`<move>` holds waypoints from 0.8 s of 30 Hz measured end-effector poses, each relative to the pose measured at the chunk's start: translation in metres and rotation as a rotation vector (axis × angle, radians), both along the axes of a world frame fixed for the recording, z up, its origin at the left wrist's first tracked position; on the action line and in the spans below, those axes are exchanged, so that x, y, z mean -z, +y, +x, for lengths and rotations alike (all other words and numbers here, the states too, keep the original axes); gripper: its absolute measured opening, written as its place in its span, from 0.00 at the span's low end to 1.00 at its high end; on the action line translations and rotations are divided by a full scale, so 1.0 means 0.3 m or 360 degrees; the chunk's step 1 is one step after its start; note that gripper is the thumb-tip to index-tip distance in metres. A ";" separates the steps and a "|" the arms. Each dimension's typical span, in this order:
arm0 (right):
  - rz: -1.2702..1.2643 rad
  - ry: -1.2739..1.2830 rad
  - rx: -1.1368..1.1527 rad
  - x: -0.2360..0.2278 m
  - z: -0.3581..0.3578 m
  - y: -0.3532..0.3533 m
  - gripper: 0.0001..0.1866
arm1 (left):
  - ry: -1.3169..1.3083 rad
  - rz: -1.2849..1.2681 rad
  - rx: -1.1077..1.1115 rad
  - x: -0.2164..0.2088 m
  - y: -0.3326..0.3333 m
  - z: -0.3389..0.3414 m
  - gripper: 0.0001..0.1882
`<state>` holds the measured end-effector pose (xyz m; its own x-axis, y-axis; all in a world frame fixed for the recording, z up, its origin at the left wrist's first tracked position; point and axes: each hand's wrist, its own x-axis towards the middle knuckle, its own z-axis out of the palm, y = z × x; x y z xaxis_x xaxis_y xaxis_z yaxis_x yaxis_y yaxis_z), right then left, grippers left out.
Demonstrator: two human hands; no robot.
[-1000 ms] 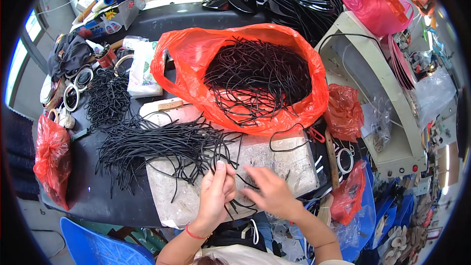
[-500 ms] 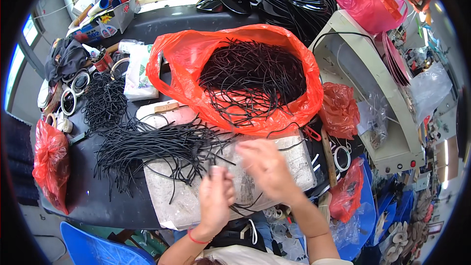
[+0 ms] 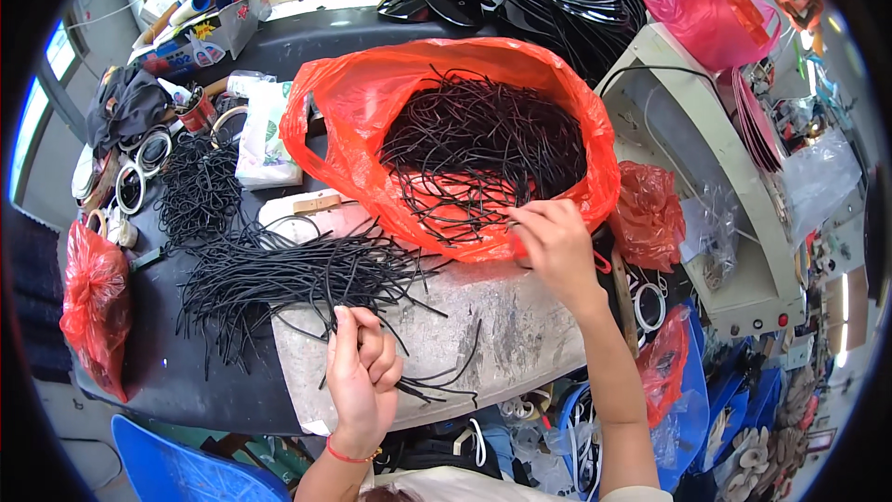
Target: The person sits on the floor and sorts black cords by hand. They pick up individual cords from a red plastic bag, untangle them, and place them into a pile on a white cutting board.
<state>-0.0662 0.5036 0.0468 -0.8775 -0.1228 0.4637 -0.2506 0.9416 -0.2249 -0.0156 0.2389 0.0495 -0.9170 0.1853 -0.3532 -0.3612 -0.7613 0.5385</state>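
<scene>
My left hand (image 3: 362,367) is closed above the pale board (image 3: 520,335), its thumb and curled fingers on a thin black cord. Beside it lies a small group of loose black cords (image 3: 437,386) on the board. A thick bundle of black cords (image 3: 269,279) lies just beyond, across the board's left edge. My right hand (image 3: 557,246) is at the front rim of the open red plastic bag (image 3: 344,102), fingertips pinched at the heap of black cords (image 3: 492,135) inside. What they pinch is mostly hidden; it looks like a cord.
A tangled black cord pile (image 3: 200,186), tape rolls (image 3: 132,188) and a knotted red bag (image 3: 96,307) sit at the left. A pale machine housing (image 3: 725,260) and a smaller red bag (image 3: 648,214) stand right. Glossy black sheets (image 3: 557,9) lie at the back.
My right hand has moved from over the board, up and right, to the bag's front rim. My left hand has shifted left and slightly down.
</scene>
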 end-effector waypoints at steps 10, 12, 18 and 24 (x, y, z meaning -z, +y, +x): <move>0.0543 0.0322 0.0137 -0.040 0.038 -0.131 0.14 | -0.0015 -0.0245 0.0278 -0.042 0.097 0.052 0.08; 0.0553 0.0222 0.0055 -0.073 0.113 -0.246 0.16 | 0.0088 -0.0304 0.0439 -0.036 0.118 0.065 0.13; 0.0450 -0.0033 -0.0326 -0.099 0.264 -0.355 0.25 | -0.0191 -0.0194 0.0439 -0.051 0.146 0.043 0.23; -0.0138 -0.0120 -0.0288 -0.123 0.238 -0.280 0.21 | -0.0015 -0.0435 0.0357 -0.007 0.082 0.031 0.16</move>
<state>0.0052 0.4196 0.0837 -0.8774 -0.2440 0.4131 -0.3932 0.8591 -0.3275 -0.0062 0.2635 0.0517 -0.8606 0.2792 -0.4258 -0.5091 -0.4908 0.7071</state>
